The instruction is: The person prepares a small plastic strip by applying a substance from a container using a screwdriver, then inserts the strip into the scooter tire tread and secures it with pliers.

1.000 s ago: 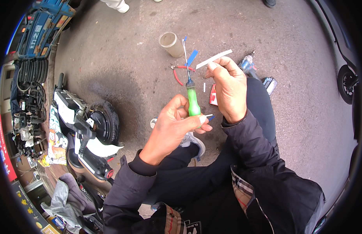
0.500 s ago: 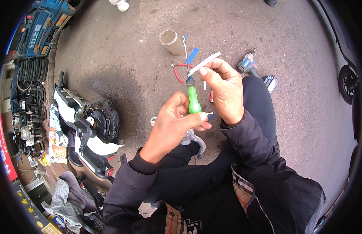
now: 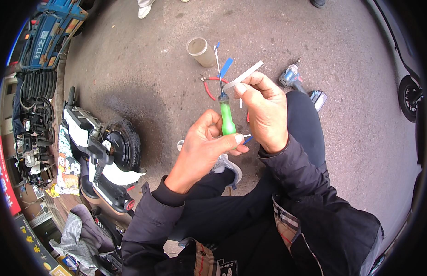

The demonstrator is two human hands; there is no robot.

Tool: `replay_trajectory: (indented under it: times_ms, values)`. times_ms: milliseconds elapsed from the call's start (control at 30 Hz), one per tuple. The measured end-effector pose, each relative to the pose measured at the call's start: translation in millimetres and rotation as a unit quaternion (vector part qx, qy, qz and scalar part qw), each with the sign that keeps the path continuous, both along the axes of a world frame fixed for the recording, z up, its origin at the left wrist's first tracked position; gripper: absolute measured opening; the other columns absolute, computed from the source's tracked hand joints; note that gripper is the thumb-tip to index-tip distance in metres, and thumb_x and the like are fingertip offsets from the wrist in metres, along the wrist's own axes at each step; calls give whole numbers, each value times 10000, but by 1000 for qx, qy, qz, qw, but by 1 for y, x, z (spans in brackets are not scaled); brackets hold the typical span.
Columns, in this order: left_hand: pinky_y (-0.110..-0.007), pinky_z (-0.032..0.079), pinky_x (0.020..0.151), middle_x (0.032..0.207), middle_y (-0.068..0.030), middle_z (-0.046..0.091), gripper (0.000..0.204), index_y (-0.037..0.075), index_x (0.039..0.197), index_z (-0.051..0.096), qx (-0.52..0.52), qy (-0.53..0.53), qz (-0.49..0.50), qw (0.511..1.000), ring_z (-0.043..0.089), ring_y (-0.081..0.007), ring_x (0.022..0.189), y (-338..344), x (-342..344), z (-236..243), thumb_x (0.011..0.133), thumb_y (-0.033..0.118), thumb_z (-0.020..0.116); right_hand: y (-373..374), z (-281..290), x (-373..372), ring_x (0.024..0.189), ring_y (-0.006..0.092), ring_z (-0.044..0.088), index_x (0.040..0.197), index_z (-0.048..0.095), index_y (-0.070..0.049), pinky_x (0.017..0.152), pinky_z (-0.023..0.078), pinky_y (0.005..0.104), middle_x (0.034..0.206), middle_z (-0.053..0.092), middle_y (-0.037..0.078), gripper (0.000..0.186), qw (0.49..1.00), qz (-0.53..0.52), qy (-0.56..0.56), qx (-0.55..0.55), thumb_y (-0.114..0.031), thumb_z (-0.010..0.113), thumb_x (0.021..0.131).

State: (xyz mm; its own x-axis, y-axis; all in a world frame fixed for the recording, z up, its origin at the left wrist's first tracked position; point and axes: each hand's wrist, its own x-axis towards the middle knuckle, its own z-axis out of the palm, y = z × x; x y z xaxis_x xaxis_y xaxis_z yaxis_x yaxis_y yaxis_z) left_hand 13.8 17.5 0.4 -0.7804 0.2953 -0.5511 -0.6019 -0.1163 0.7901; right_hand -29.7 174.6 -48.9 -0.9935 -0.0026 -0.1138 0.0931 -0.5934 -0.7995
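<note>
Upright in my left hand (image 3: 202,149) is a tire plug tool (image 3: 227,117) with a green handle and a thin metal needle that ends in a long eye. My thumb and fingers close round the handle's lower part; a small pale end sticks out beside the thumb. Between thumb and fingertips my right hand (image 3: 265,108) pinches a flat whitish strip (image 3: 248,72). The strip slants up to the right, its lower end next to the base of the needle. Whether it touches the needle, I cannot tell.
Beyond my hands lie a round container (image 3: 201,52), red-handled pliers (image 3: 207,89) and a blue strip (image 3: 226,67). A cordless driver (image 3: 290,75) lies right, by my knee. At left is a white scooter (image 3: 114,172) with its wheel (image 3: 125,143). Another person's white shoe (image 3: 144,11) shows at top.
Both hands keep their hold, and the strip has shifted only slightly against the needle. At the top, another person's white shoes have moved.
</note>
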Motion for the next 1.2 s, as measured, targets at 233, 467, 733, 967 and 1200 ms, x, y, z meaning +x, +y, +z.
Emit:
replay_trajectory:
  times_ms: [233, 467, 733, 967, 1200]
  values:
    - [-382, 608, 799, 950, -155, 721, 241, 17, 1089, 527, 4, -8, 6, 1000, 769, -299, 878, 0, 0, -1, 952, 51, 723, -2, -15, -7, 900, 64, 630, 1043, 717, -4, 837, 502, 239, 984, 719, 11, 96, 1000, -8, -3, 9, -29, 710, 950]
    - [-377, 608, 797, 947, -155, 721, 232, 18, 1070, 530, -7, -3, 0, 1000, 770, -296, 872, 1, -1, 0, 954, 63, 726, 2, -18, -11, 904, 98, 621, 1065, 709, -2, 855, 482, 272, 998, 705, 20, 118, 1000, -11, -21, 6, -29, 698, 950]
    - [-375, 618, 795, 941, -166, 724, 226, 13, 1043, 519, -4, -3, 4, 1000, 772, -299, 880, 1, -2, -4, 955, 38, 726, 8, -5, -9, 924, 136, 611, 1075, 674, 6, 890, 470, 304, 991, 685, 53, 117, 998, -5, -15, -64, -55, 652, 977]
    - [-392, 628, 835, 972, -182, 720, 354, -36, 1204, 492, 2, -14, 19, 1000, 769, -314, 916, 6, 0, 2, 948, 10, 732, 25, -13, -25, 917, 156, 583, 1041, 648, -13, 923, 449, 320, 951, 634, 48, 112, 997, -46, 10, -56, -120, 637, 1010]
    - [-380, 623, 853, 1005, -166, 723, 558, -77, 1421, 469, 6, -46, -15, 999, 765, -312, 949, 11, -1, 6, 943, 15, 742, 30, -15, -29, 910, 158, 584, 1061, 652, -3, 905, 456, 321, 957, 636, 50, 113, 994, -88, 9, -63, -101, 640, 1006]
